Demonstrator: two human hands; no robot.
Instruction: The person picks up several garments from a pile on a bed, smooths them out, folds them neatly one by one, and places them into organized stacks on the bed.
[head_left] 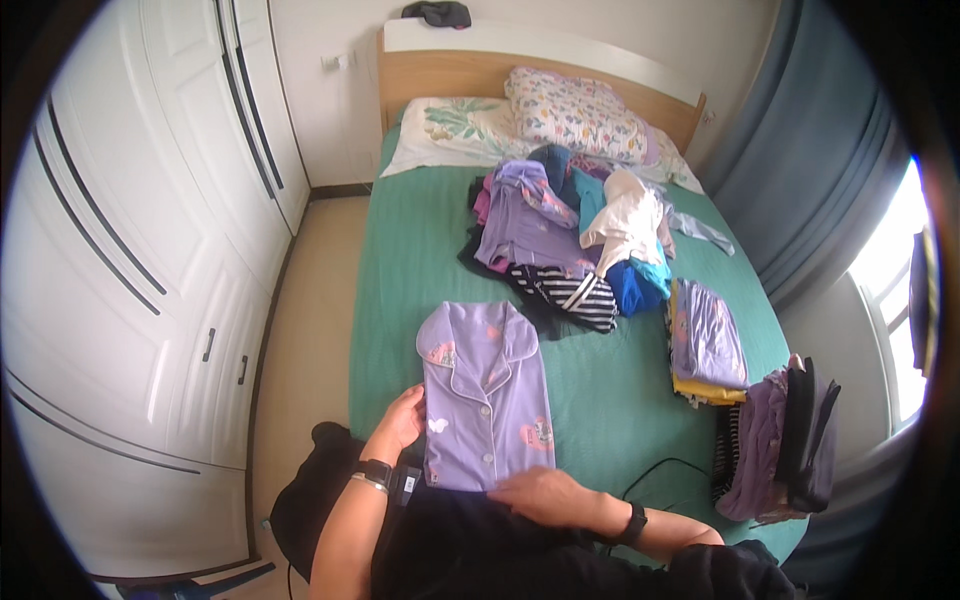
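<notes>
A lilac pajama top with white piping, buttons and small printed motifs lies in front of me on the bed's near end. It is folded into a neat rectangle, collar at the far end and front facing up. At its left edge is my left hand, closed on the fabric, with some fingertips hidden by the cloth. My right hand has its fingers bent together at the lower hem, near the right corner. A dark band sits on each wrist.
Beyond the top, a loose heap of clothes covers the bed's middle. Two folded stacks stand at right: one with a lilac garment on top, another with dark pieces. Pillows rest by the headboard. A black cable crosses the green sheet.
</notes>
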